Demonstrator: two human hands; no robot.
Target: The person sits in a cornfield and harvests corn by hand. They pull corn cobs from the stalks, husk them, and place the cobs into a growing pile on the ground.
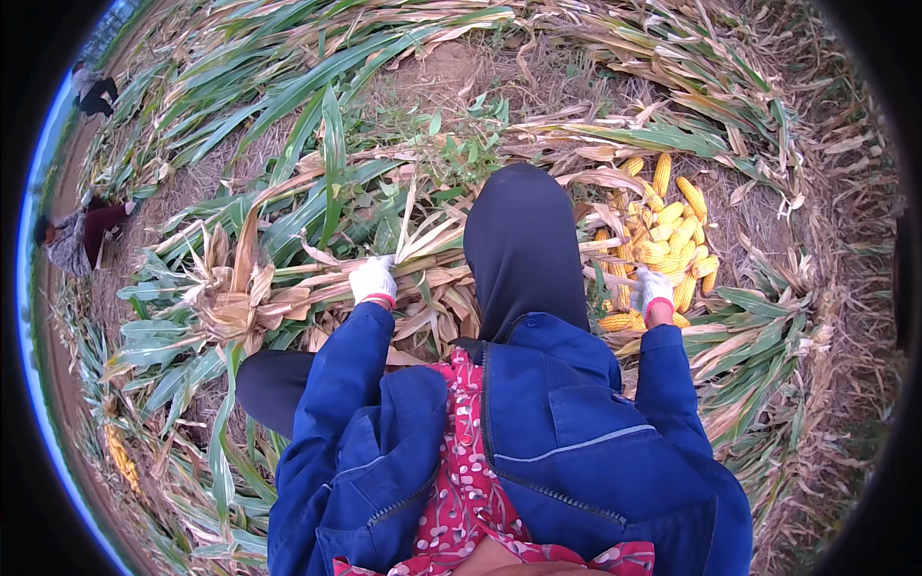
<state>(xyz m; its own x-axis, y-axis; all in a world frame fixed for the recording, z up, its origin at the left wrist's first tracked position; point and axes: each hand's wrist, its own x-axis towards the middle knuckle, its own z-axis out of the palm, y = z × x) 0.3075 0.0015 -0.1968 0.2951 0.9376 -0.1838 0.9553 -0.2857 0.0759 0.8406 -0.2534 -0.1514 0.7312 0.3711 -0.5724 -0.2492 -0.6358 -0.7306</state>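
Observation:
My left hand (373, 279), in a white knit glove with a red cuff, is closed around dry corn stalks (331, 277) that lie across in front of me. At the right, my right hand (650, 289), gloved the same way, rests at the left edge of a pile of husked yellow corn cobs (670, 241); stalk ends reach toward it, and whether its fingers hold anything is unclear. Dry husks (238, 302) bunch to the left of my left hand. My raised knee in dark trousers (526, 245) stands between the hands and hides part of the stalks.
Cut corn plants with green and dry leaves (288, 79) cover the ground ahead and on both sides. Low green weeds (461, 147) grow beyond my knee. Two people are at the far left, one in a grey top (68, 241). More yellow cobs (121, 457) lie at the lower left.

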